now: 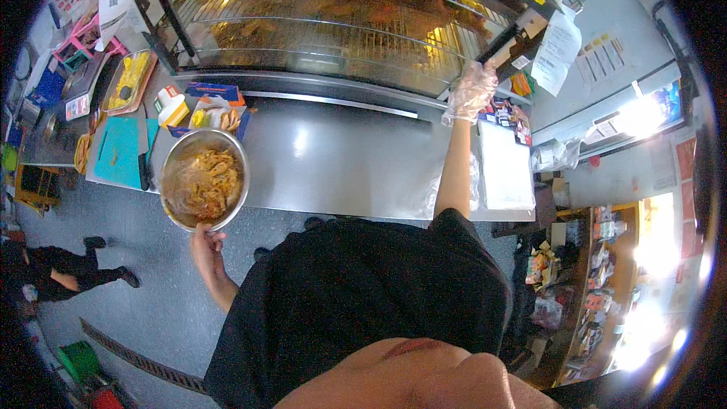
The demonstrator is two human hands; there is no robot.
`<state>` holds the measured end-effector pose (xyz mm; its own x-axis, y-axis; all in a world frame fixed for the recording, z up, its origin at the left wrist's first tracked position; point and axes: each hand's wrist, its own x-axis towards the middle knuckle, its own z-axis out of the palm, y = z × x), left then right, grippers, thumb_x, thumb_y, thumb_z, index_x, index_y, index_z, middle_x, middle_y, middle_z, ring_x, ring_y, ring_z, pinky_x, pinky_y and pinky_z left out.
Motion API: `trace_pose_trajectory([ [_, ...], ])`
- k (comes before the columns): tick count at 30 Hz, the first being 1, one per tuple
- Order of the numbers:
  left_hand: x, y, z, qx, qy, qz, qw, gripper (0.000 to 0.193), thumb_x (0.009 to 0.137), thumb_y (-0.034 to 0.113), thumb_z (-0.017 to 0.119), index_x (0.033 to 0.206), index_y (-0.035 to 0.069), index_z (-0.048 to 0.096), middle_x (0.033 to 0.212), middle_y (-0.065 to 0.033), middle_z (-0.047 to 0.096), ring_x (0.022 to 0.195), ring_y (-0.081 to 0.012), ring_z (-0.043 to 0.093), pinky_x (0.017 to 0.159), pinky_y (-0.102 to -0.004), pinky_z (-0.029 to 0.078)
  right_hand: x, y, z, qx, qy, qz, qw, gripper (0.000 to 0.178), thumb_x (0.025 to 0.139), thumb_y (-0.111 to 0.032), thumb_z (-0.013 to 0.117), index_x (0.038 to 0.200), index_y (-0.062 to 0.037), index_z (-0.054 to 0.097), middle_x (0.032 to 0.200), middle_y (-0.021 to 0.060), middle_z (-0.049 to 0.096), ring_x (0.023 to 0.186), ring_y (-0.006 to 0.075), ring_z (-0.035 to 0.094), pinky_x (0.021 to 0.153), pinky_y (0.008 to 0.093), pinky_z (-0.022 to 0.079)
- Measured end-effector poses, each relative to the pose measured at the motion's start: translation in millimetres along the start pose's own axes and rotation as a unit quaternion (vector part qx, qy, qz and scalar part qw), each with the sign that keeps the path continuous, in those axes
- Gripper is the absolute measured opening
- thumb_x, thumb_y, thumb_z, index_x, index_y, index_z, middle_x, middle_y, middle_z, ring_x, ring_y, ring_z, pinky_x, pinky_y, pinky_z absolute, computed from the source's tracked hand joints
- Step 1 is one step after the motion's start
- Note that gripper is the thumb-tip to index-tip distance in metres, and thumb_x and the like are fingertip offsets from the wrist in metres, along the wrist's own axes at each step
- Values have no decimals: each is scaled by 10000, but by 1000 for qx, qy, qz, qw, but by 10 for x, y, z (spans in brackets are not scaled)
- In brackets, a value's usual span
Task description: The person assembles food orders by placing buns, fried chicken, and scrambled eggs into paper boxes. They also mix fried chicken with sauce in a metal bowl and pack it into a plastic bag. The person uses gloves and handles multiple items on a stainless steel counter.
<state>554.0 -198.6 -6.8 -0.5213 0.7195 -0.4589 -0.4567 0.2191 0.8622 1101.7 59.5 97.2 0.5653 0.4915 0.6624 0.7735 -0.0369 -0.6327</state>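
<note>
Bare, my left hand (206,257) grips the near rim of a round metal bowl (168,195) at the counter's left front edge. Sauced pieces of food (214,182), perhaps chicken, lie inside the bowl. My right hand (472,89), in a clear plastic glove, reaches to the lower right corner of the glass-fronted warming cabinet (303,76). Its fingers are curled; what they hold, if anything, is hidden. Behind the bowl, an open blue box (179,132) holds food. Beside it stands a small carton (173,106) in white, green and yellow.
A teal cutting board (121,153) with a knife (144,167) lies left of the bowl, near a tray of yellow food (130,79). White paper sheets (506,167) and small packets (503,112) are at the right. Another person (68,273) is on the floor area at far left.
</note>
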Motion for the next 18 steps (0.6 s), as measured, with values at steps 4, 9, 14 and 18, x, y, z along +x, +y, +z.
trace_pose_trajectory([
  [4,-152,-128,500,7,-46,-19,999,235,835,156,518,979,-30,507,716,-83,620,488,-153,620,342,-199,312,-60,-132,-42,84,-56,-46,994,295,795,-169,573,1017,25,570,894,192,609,837,315,578,740,436,433],
  [9,-295,-205,1024,27,-122,4,992,285,820,137,517,1033,-46,474,702,-87,606,484,-163,619,341,-201,323,-35,-359,-175,59,-81,-276,956,340,799,-125,578,1120,-14,595,818,160,611,771,282,578,725,396,462],
  [14,-357,-224,1347,102,-153,-65,981,322,815,146,502,1081,-28,449,708,-90,606,466,-165,602,335,-202,306,723,-371,-452,-205,-66,-458,862,271,876,-219,489,1008,-5,590,989,152,607,952,310,552,871,420,427],
  [18,-410,-204,1511,130,-202,-80,967,322,819,189,513,1053,-31,489,693,-66,600,479,-131,581,365,-205,320,1318,-563,-373,-391,8,-346,853,327,904,-283,446,1006,-18,609,979,166,624,942,317,580,870,438,445],
])
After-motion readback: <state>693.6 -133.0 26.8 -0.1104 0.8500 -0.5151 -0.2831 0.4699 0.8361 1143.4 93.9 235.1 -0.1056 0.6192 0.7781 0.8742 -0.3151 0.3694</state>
